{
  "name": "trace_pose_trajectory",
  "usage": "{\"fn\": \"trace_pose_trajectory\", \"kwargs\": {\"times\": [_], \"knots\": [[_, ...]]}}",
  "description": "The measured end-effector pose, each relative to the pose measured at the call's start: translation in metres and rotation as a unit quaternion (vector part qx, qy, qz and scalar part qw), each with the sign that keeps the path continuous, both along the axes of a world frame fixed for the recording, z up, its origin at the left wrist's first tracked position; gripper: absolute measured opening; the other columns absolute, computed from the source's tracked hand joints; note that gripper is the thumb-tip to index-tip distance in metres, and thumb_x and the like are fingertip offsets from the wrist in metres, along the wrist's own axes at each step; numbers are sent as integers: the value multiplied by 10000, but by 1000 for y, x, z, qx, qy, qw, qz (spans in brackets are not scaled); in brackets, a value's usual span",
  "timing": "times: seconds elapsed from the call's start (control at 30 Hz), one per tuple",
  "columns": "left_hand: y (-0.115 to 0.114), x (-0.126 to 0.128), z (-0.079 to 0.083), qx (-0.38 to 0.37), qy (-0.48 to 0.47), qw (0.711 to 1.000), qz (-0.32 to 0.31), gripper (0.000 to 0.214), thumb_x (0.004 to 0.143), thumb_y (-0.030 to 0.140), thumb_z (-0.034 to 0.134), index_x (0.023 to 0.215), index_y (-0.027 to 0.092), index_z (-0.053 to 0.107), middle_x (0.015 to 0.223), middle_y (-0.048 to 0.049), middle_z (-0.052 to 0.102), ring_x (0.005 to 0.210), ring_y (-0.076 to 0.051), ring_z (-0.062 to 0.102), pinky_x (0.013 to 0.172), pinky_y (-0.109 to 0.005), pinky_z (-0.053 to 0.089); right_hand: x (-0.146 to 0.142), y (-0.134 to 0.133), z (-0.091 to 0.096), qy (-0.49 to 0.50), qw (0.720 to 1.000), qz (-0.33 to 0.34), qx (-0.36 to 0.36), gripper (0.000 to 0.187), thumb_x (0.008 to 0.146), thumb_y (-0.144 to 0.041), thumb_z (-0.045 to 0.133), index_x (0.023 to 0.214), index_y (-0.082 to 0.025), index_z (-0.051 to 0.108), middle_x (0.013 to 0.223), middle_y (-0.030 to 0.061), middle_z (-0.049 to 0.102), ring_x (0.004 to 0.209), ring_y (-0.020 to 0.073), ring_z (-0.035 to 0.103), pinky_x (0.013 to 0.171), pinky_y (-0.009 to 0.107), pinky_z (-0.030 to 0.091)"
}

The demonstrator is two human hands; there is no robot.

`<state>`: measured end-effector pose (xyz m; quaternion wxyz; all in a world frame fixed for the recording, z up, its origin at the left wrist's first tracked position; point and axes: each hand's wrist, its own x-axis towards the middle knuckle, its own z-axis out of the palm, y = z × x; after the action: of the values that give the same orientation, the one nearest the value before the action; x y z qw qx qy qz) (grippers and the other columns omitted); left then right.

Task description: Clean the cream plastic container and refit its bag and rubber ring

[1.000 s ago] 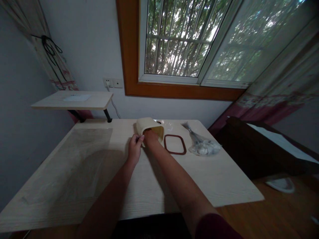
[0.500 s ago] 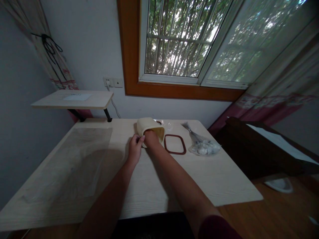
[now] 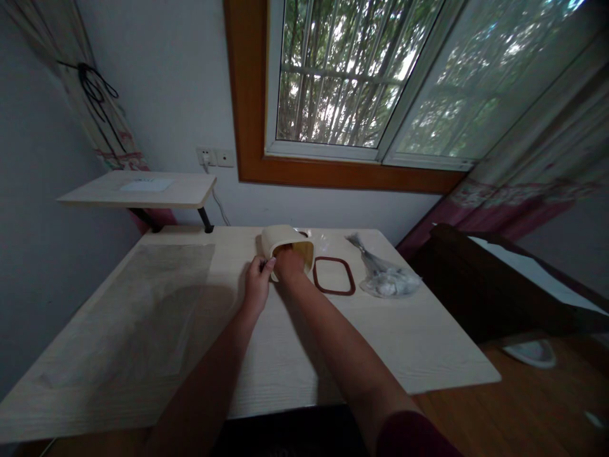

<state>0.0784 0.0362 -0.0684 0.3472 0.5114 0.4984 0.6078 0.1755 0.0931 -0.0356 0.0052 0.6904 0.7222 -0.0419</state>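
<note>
Evidently midway, the left hand (image 3: 257, 282) pinches a cream, rounded-square box (image 3: 277, 237) tipped on a pale wooden table (image 3: 390, 343); the right hand (image 3: 291, 263) reaches inside, grip hidden from us, a red-brown square ring (image 3: 337, 293) lying apart.

The ring (image 3: 337, 292) lies on the table (image 3: 404, 346), between container (image 3: 278, 237) left and bag (image 3: 391, 281) right.

Open passage across near-right tabletop (image 3: 404, 349), cream container (image 3: 276, 237), red-brown frame (image 3: 335, 292) and plastic bag (image 3: 392, 281) blocking beyond
</note>
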Motion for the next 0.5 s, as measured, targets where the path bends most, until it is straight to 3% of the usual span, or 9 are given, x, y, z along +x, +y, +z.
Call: {"fn": "trace_pose_trajectory", "kwargs": {"times": [0.1, 0.27, 0.5], "knots": [[1, -1, -1, 2, -5, 1000, 1, 319, 870, 490, 603, 752, 205, 522, 712, 19, 521, 681, -141, 476, 623, -246, 359, -1, 0, -1, -1, 1000, -6, 25, 446, 992, -247, 375, 1289, -34, 630, 1206, 300, 658, 1095, 304, 679, 867, 378, 545], [2, -2, -1, 2, -6, 1000, 3, 312, 869, 486, 600, 757, 204, 524, 722, 16, 529, 696, -142, 485, 635, -245, 367, 1, 2, -3, -4, 1000, 19, 12, 376, 975, -249, 431, 1085, -66, 741, 1084, 264, 718, 1019, 296, 705, 861, 372, 532], [0, -3, 7, -8, -9, 1000, -17, 316, 861, 494, 591, 753, 205, 520, 712, 21, 514, 698, -143, 482, 643, -245, 371, 5, 3, 1, -11, 996, 86, 29, 399, 973, -290, 450, 1062, -42, 750, 1135, 260, 707, 1202, 328, 606, 1033, 423, 420]]}}
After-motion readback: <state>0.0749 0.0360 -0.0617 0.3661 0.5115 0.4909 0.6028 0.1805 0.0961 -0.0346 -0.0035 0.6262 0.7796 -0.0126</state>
